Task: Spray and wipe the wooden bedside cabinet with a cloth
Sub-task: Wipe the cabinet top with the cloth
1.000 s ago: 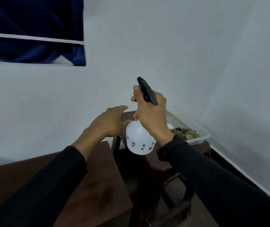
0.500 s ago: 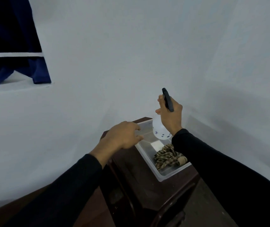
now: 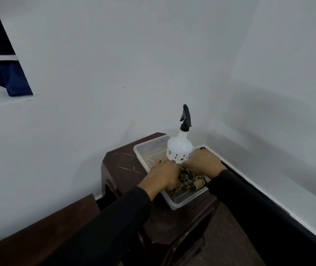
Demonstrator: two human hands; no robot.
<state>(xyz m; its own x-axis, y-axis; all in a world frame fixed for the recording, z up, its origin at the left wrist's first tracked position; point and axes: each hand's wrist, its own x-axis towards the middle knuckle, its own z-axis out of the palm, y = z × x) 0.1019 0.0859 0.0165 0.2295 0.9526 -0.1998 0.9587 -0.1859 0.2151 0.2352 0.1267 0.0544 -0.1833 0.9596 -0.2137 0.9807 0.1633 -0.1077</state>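
Observation:
A white spray bottle (image 3: 179, 148) with a black trigger head stands upright at the far end of a clear plastic tray (image 3: 184, 203). A checked brown cloth (image 3: 188, 180) lies bunched in the near half of the tray. My left hand (image 3: 163, 176) reaches into the tray, its fingers curled into the cloth's left side. My right hand (image 3: 205, 163) sits just right of the bottle's base, its fingers bent down into the cloth; their tips are hidden. A corner of the brown wooden cabinet top (image 3: 61, 223) shows at the lower left.
The tray sits on a dark brown stool (image 3: 122, 166) pushed into the corner of two white walls. A dark skirting strip (image 3: 280, 210) runs along the right wall. A blue curtain (image 3: 13, 81) hangs at a window at the upper left.
My right hand set the spray bottle down in the tray and let it go. Both hands dropped onto the cloth. The view tilted down and to the right.

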